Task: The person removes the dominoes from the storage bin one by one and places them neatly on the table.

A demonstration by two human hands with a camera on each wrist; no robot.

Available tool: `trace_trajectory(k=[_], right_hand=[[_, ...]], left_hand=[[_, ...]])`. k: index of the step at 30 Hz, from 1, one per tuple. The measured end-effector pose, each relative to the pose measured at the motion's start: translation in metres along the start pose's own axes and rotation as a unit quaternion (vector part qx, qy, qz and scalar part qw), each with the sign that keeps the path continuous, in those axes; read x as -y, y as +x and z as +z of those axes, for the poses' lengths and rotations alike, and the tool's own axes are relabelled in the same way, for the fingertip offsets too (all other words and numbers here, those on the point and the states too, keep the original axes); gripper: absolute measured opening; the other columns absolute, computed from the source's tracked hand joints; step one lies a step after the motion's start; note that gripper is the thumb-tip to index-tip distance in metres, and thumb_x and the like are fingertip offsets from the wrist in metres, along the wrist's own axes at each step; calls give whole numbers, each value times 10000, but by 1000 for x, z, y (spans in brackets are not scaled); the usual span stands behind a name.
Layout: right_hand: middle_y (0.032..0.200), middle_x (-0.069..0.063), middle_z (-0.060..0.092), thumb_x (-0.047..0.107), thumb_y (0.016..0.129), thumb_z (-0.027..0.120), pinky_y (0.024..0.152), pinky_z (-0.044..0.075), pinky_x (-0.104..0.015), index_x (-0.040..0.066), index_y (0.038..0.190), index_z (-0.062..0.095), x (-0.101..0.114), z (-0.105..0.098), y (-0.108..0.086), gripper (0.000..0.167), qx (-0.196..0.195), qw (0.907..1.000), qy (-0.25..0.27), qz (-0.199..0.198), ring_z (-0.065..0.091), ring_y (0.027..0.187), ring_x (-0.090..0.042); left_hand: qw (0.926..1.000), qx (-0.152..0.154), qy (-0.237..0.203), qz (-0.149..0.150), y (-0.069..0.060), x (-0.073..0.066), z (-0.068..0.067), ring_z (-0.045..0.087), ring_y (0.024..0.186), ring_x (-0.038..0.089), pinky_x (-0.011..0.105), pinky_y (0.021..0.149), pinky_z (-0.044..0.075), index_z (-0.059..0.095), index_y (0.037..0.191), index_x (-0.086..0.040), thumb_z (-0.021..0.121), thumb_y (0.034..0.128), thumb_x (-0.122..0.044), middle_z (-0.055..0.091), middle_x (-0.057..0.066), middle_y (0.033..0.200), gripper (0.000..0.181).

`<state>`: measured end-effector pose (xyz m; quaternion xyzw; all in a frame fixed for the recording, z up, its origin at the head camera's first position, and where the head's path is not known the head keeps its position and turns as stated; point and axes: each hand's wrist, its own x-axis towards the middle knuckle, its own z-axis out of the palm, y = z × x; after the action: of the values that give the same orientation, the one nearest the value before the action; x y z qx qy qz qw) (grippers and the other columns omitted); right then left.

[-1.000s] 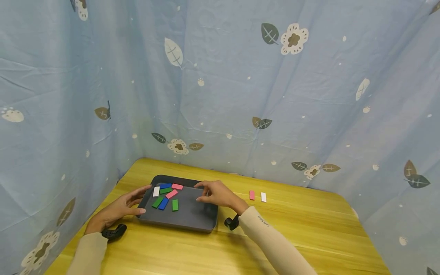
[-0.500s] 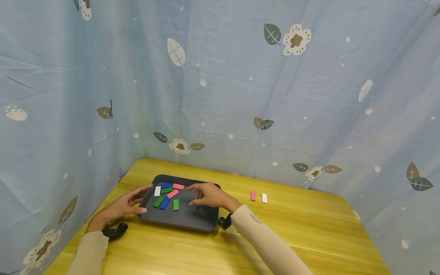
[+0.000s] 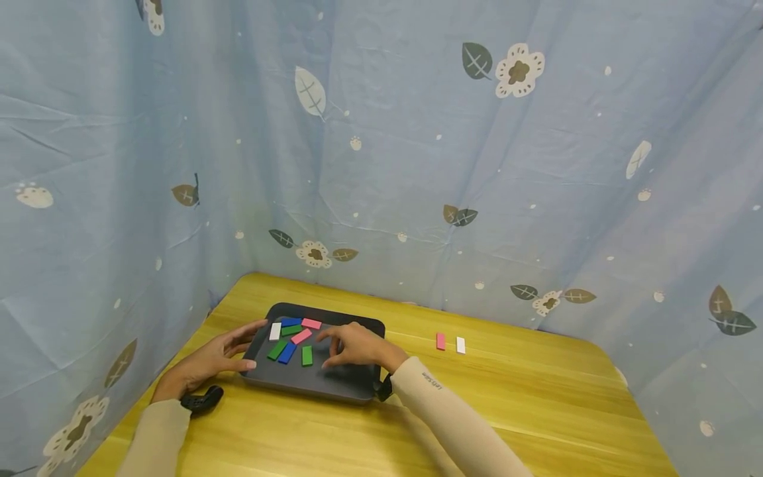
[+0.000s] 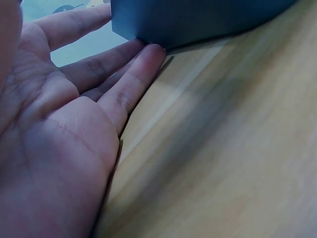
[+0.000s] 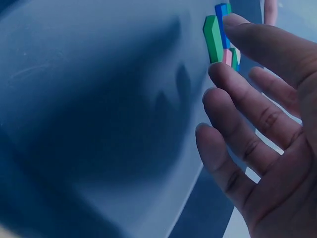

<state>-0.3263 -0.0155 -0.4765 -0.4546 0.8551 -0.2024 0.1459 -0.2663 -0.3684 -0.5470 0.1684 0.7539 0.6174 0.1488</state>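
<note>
A dark grey tray [image 3: 298, 386] lies on the table, with several small flat blocks in its left half: green [image 3: 306, 356], blue [image 3: 287, 352], pink [image 3: 301, 336] and white [image 3: 275, 331]. At the tray's left end my left hand [image 3: 219, 356] is spread, thumb near the front corner; in the left wrist view its fingertips touch the outer wall of the tray [image 4: 193, 22]. My right hand [image 3: 357, 344] hovers over the tray's right half, fingers loosely bent and holding nothing. Its thumb and index fingertip are apart, close to the nearest green block [image 5: 213, 39] in the right wrist view.
Right of the tray, a pink block [image 3: 440, 341] and a white block [image 3: 461, 345] lie apart on the yellow wood-grain table [image 3: 536, 397]. A blue patterned curtain [image 3: 387, 165] hangs behind the table and along its sides.
My right hand has moved left and lower over the tray, nearer the blocks. The left hand stays at the tray's left end, and the blocks lie as before.
</note>
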Motion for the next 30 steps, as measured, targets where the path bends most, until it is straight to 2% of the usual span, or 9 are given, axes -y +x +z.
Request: trace_trajectory(k=[5, 13, 21, 30], right_hand=[[798, 154, 668, 318, 901, 822, 618, 492, -175, 137, 1408, 625, 1, 3, 3, 573, 131, 9999, 26, 101, 606, 658, 15], [789, 163, 663, 340, 889, 827, 638, 478, -162, 152, 1398, 633, -1, 9, 11, 576, 300, 9995, -74, 75, 595, 683, 18], [779, 174, 657, 351, 886, 830, 627, 485, -156, 190, 1381, 654, -4, 12, 16, 550, 82, 9998, -129, 154, 597, 661, 25], [766, 143, 653, 357, 873, 842, 623, 486, -188, 198, 1362, 670, -8, 15, 25, 543, -82, 9992, 182, 340, 603, 647, -17]], left_hand=[[10000, -14, -32, 19, -1, -1, 0, 156, 1499, 529, 614, 1102, 376, 221, 1656, -186, 708, 978, -85, 118, 170, 1699, 841], [10000, 7, -89, 38, -2, -1, 0, 154, 1501, 525, 622, 1100, 371, 221, 1657, -188, 691, 985, -66, 112, 163, 1700, 828], [9999, -11, -153, -32, -3, 0, 1, 163, 1501, 516, 608, 1106, 371, 216, 1658, -179, 696, 984, -71, 111, 159, 1701, 834], [9999, 3, -79, 81, -2, 0, 1, 168, 1499, 516, 522, 1082, 429, 229, 1655, -195, 690, 988, -71, 119, 151, 1699, 820]])
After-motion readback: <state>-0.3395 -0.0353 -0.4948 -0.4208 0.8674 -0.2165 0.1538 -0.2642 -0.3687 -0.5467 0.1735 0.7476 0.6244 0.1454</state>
